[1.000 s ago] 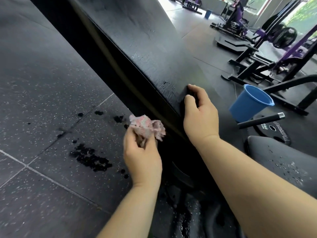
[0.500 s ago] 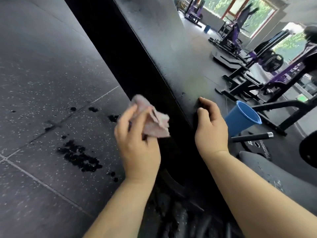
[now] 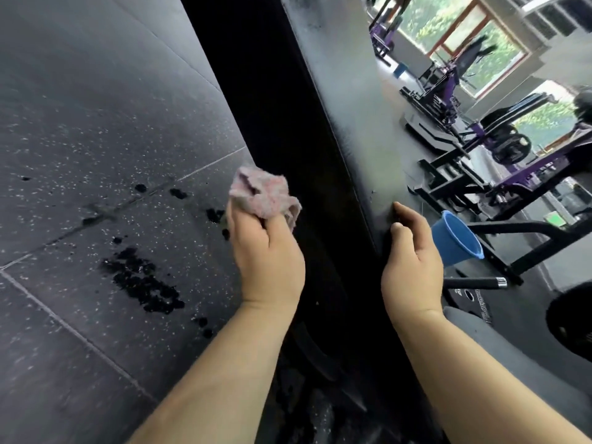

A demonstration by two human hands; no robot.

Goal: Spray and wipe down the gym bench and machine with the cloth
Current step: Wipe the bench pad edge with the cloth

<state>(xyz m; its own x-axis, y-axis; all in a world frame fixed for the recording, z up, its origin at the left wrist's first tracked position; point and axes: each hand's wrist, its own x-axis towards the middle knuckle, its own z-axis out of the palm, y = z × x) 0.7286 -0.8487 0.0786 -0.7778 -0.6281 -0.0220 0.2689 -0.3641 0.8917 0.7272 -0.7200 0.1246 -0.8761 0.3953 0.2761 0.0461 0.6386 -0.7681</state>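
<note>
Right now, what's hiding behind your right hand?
A blue bucket sits behind the right hand, which covers a little of its left side. The fingers curl over the black bench pad edge, so their tips are hidden.

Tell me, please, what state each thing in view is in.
cloth: crumpled, gripped in the left hand.
pad: tilted up, its edge gripped by the right hand.
bucket: upright on the floor, contents hidden.
floor: wet in dark patches.
</note>
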